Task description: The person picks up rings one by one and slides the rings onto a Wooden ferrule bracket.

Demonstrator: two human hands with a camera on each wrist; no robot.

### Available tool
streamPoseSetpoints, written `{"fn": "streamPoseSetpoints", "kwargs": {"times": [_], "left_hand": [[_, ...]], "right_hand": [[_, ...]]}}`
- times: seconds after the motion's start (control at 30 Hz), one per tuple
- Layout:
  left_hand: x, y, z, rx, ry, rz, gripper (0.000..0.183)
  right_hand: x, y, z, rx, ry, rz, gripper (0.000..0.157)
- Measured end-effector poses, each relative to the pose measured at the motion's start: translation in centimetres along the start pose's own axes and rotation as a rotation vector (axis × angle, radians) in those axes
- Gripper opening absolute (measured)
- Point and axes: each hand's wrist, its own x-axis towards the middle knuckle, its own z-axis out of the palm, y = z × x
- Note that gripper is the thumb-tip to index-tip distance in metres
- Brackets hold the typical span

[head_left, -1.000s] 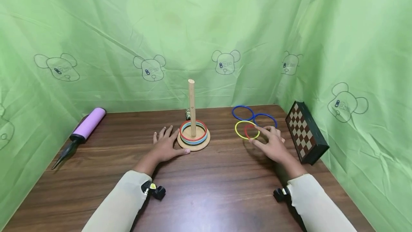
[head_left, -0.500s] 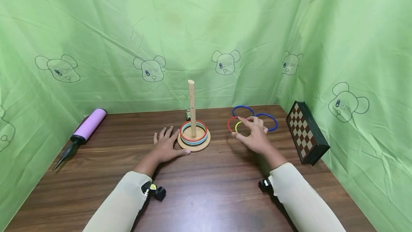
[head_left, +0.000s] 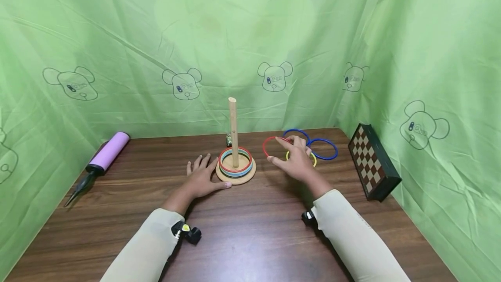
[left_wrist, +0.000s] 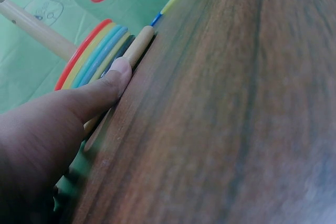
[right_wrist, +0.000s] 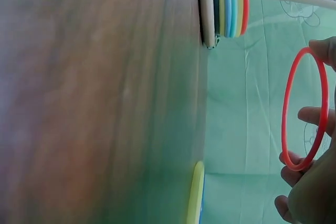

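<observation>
In the head view, a round wooden base (head_left: 237, 182) with an upright peg (head_left: 234, 129) stands mid-table. Stacked round the peg's foot are several coloured rings (left_wrist: 94, 56), a red one on top. My left hand (head_left: 200, 181) lies at the base's left side, fingers spread, thumb touching its edge (left_wrist: 139, 45). Right of the peg, my right hand (head_left: 298, 163) pinches a loose red ring (right_wrist: 325, 95) between thumb and fingers, held up above the table. Under that hand lies a yellow ring (head_left: 315, 159), partly hidden, with two blue rings (head_left: 331, 158) behind it.
A purple hand pump (head_left: 110, 152) with a black nozzle lies at the table's left edge. On the right, a checkered board box (head_left: 368, 160) stands on its side. A small patterned object (head_left: 228, 139) sits behind the peg. Green curtain (head_left: 219, 34) surrounds the table.
The right hand has lifted the red ring from over the yellow ring and carried it left toward the peg. The left hand has stayed at the base.
</observation>
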Motion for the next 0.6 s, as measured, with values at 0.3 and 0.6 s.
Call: {"fn": "streamPoseSetpoints", "kwargs": {"times": [0.3, 0.6], "left_hand": [[0.0, -0.2, 0.2, 0.004, -0.002, -0.007, 0.121], [0.1, 0.0, 0.0, -0.001, 0.001, -0.003, 0.12]], "right_hand": [[1.7, -2.0, -0.3, -0.003, 0.026, -0.054, 0.079], [3.6, -4.8, -2.3, 0.011, 0.021, -0.076, 0.081]]}}
